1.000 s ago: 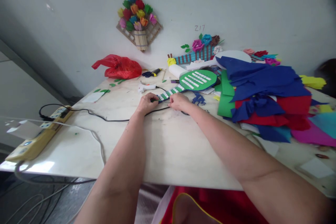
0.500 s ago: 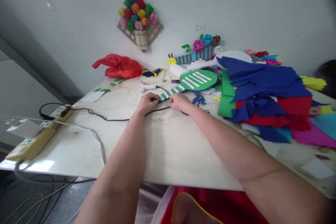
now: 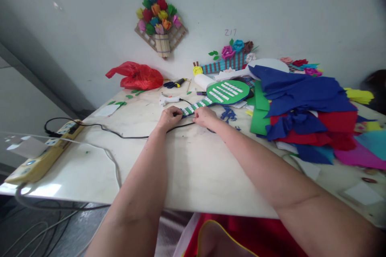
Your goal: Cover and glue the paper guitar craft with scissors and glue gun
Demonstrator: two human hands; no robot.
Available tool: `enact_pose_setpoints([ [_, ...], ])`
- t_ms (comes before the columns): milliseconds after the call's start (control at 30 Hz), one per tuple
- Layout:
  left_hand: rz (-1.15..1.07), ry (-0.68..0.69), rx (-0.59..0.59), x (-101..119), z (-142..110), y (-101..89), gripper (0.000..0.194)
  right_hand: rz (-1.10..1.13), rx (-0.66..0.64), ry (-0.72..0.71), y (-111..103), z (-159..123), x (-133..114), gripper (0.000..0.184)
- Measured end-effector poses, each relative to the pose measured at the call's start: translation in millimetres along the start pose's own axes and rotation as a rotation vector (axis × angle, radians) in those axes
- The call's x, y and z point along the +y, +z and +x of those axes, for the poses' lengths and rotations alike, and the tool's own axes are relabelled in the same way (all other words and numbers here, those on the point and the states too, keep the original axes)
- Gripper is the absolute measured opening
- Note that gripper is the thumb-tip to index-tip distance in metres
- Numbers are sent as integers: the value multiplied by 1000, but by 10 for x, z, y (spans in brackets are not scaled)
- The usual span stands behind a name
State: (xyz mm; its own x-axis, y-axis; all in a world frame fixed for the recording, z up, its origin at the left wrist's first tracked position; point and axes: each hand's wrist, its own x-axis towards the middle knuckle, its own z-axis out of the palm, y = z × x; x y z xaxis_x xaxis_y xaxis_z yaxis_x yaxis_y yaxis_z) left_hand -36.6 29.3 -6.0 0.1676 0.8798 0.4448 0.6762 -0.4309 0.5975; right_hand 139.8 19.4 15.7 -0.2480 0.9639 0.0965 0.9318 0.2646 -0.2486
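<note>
Racket shape: the green racket shape [image 3: 229,91] with white strips lies slantwise toward the far edge of the bench [image 3: 193,168], its round head away from the person and its handle between the two hands.
Left hand: the left hand [image 3: 170,118] has thumb and fingers pinching the handle's end.
Right hand: the right hand [image 3: 206,117] has its fingers bunched against the near side of the handle; whether they pinch it, I cannot tell.
Glue gun: a white glue gun [image 3: 169,99] lies just beyond the left hand.
Cord: a black cord [image 3: 129,137] runs from the power strip [image 3: 45,154] at the left edge toward the left wrist, with a stretch showing between the hands.
Far edge: a red plastic bag [image 3: 141,76] sits toward the far left corner; right of it are a yellow-and-black cutter [image 3: 180,82], a purple marker [image 3: 201,93] and a white roll [image 3: 204,81].
Right side: blue sheets [image 3: 301,92] lie heaped over red ones [image 3: 337,122], with a green sheet [image 3: 259,110] beside them; blue scraps [image 3: 229,114] lie near the right hand.
Wall: a colourful flower piece [image 3: 161,18] hangs above the far edge.
</note>
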Motion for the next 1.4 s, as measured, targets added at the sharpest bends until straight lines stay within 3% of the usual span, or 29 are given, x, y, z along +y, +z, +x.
enact_pose_setpoints([
  [633, -2, -16, -17, 18, -3, -16, 14, -41, 31, -26, 0, -51, 4, 15],
  [1133, 34, 6, -18, 21, -2, -18, 13, -44, -16, 37, -25, -44, -74, 18],
  [1400, 13, -58, -18, -44, 16, 11, 20, -41, -38, -2, -48, -38, -29, 19],
])
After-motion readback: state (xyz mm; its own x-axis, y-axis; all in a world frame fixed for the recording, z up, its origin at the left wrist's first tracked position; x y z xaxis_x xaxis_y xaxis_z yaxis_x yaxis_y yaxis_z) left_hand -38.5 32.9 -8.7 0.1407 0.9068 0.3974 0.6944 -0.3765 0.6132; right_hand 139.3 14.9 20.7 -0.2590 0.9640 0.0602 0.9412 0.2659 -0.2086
